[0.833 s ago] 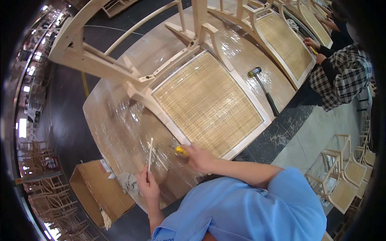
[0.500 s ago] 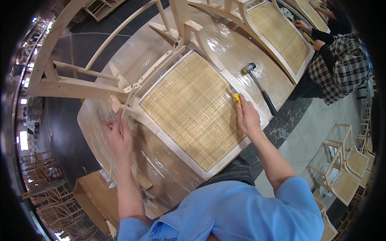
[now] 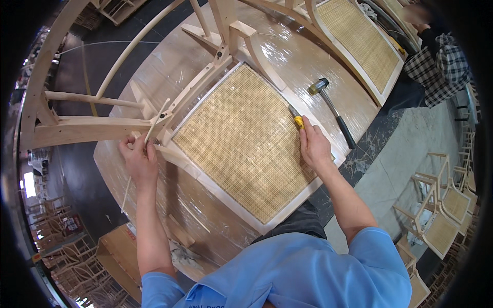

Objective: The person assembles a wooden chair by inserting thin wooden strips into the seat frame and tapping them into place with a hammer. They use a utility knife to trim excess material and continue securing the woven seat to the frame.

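A wooden chair with a square woven cane seat (image 3: 246, 143) lies tipped with its backrest to the left. My left hand (image 3: 139, 159) is closed on a thin pale rattan strip (image 3: 159, 119), left of the seat's corner; the strip's other end hangs below the hand. In my right hand (image 3: 314, 145), resting at the seat's right edge, is a yellow utility knife (image 3: 299, 121) with its dark blade pointing up and left along the white border. Right of the seat lies a mallet (image 3: 334, 113) with a dark handle, touching neither hand.
A plastic-covered table (image 3: 118, 149) bears the chair. Another cane-seated chair (image 3: 362, 43) lies at the far right, near a person in a checked garment (image 3: 436, 64). A cardboard box (image 3: 117, 254) stands at lower left. Several chairs (image 3: 444, 218) stand on the floor to the right.
My left hand has moved slightly left, raising the rattan strip, which now shows on both sides of it. My right hand has barely shifted. The other person's hands have left the far chair.
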A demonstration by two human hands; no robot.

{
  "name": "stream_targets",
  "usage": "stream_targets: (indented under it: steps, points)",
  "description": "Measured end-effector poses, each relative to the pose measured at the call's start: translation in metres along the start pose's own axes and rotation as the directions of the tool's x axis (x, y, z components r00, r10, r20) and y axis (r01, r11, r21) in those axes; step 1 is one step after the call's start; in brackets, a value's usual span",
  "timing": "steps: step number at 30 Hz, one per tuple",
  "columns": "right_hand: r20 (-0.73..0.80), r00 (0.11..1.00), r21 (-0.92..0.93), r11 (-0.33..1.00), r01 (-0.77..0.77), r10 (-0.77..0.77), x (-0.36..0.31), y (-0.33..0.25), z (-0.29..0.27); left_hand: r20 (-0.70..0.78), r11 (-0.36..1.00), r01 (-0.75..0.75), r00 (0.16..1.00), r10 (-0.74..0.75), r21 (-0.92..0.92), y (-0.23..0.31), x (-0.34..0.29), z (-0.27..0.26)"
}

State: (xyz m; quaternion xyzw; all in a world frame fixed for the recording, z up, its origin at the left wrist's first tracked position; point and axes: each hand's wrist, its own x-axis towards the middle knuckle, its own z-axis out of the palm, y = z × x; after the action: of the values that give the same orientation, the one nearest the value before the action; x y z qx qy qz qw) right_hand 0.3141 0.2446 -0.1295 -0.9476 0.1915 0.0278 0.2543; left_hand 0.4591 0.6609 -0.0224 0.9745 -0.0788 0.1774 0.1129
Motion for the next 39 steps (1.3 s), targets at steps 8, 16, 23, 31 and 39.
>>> stream_targets:
  steps: [8,16,23,31,39]
  points:
    - [-0.016,0.998,-0.064,0.996,-0.054,0.054,-0.001,-0.009,0.001,-0.022,1.000,-0.014,1.000,0.014,0.026,-0.002,-0.001,0.001]
    - [-0.042,0.998,-0.095,0.994,-0.047,0.043,-0.002,-0.003,0.000,-0.030,0.996,-0.062,0.998,0.063,0.057,-0.001,-0.001,-0.004]
    - [-0.023,1.000,-0.111,0.994,-0.010,0.007,-0.002,0.006,-0.010,0.014,0.999,0.033,0.999,-0.032,-0.020,0.004,0.000,-0.005]
    - [0.020,1.000,0.505,0.863,-0.007,-0.004,-0.070,0.052,-0.061,-0.106,0.983,-0.181,0.977,0.183,0.029,-0.014,-0.005,0.002]
    - [0.046,0.789,0.179,0.772,-0.610,0.613,-0.172,0.166,-0.088,0.004,0.993,-0.079,0.997,0.080,-0.087,-0.011,0.006,0.004]
